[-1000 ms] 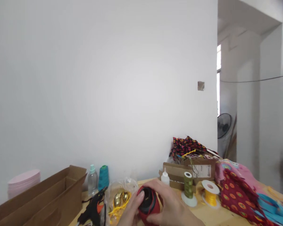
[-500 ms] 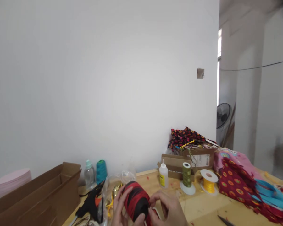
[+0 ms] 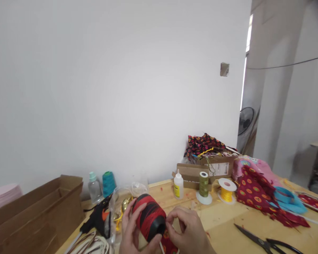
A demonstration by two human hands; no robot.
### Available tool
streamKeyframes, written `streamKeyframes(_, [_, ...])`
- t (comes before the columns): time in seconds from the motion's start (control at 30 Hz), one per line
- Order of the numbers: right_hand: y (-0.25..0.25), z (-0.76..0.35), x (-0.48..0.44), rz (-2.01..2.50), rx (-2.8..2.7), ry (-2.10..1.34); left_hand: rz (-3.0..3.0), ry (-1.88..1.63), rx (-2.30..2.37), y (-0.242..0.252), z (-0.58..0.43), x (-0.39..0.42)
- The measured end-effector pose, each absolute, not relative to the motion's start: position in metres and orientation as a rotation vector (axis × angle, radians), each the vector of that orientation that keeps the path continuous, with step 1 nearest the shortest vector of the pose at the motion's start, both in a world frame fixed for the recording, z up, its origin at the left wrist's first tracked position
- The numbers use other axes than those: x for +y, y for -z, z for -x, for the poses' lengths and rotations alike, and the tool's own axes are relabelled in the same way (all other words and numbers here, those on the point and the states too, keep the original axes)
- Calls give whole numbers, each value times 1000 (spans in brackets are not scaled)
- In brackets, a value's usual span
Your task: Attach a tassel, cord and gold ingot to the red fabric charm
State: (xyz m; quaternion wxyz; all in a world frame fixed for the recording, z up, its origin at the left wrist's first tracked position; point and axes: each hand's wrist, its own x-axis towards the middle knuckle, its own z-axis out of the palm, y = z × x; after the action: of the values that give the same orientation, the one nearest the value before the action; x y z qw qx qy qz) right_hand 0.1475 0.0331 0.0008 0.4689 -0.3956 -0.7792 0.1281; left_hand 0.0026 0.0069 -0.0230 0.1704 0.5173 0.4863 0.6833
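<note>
My left hand (image 3: 135,231) is wrapped round a cone of red and black banded thread (image 3: 149,216), tilted with its black narrow end towards me. Beside that end, my right hand (image 3: 187,229) has thumb and forefinger pinched together; what they hold is too small to make out. Below the cone lies a piece of red patterned fabric (image 3: 170,243) with a pale strip at its edge, partly hidden by my hands. To the right, black-handled scissors (image 3: 263,241) rest on the wooden table (image 3: 217,225).
Leftward are a long cardboard box (image 3: 34,215), a black glue gun (image 3: 96,217), a coil of cords (image 3: 92,245) and gold bells (image 3: 125,204) in clear plastic. Behind stand a glue bottle (image 3: 178,187), a green thread spool (image 3: 204,185) and a yellow cord spool (image 3: 226,194). Red fabric (image 3: 257,194) lies right.
The view has tilted down and swung slightly right, showing more of the scissors and the fabric under the cone. The cone stays in my left hand, my right hand still pinching beside it.
</note>
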Motion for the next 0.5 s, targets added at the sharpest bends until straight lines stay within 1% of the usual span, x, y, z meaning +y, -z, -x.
streamKeyframes(0.17, [2, -147, 34, 1104, -1842, -382, -1417, -1949, 1360, 21, -5, 7])
streamKeyframes(0.3, [1, -143, 34, 1157, -1763, -457, -1393, -1863, 1336, 25, 4, 12])
streamKeyframes(0.5, [3, -142, 37, 1153, -1688, -622, -1183, -1788, 1281, 31, 5, 16])
